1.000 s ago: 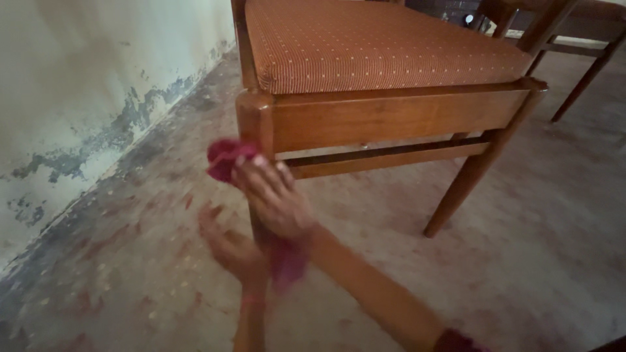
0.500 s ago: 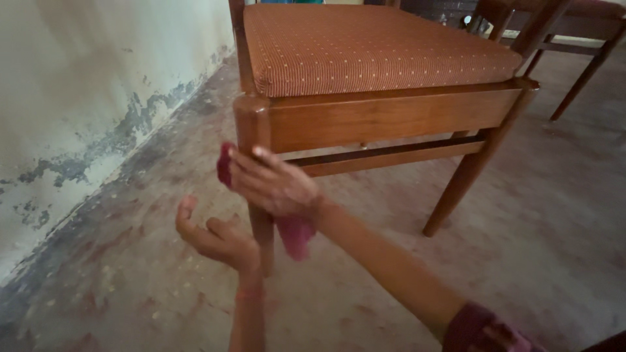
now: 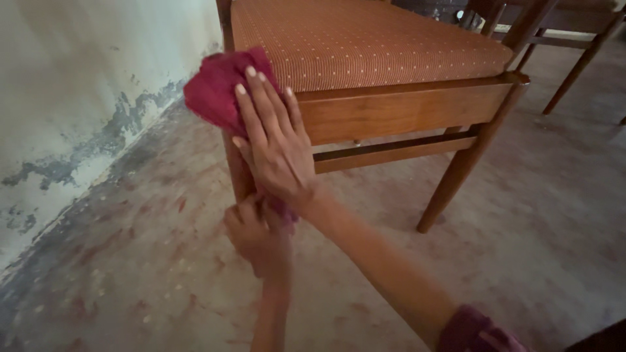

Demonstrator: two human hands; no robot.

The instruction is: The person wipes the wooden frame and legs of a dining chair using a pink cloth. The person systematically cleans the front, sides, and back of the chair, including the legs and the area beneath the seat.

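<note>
Pressing crumpled crimson cloth [image 3: 218,88] flat-handed with right hand [image 3: 274,140] against chair [image 3: 404,107] front corner; left hand [image 3: 257,231] gripping cloth's hanging end below, beside chair leg

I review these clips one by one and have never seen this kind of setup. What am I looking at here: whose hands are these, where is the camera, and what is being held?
There is no machine here: a person wears one camera on the head, so the single view looks down at their own two bare hands. The right hand lies flat, pressing a dark red cloth against the top front corner of a wooden chair with an orange dotted seat cushion. The left hand is lower, gripping the chair's front leg near the cloth's hanging end. The chair stands on a worn, stained floor beside a peeling wall. Another chair's legs show at the top right.
</note>
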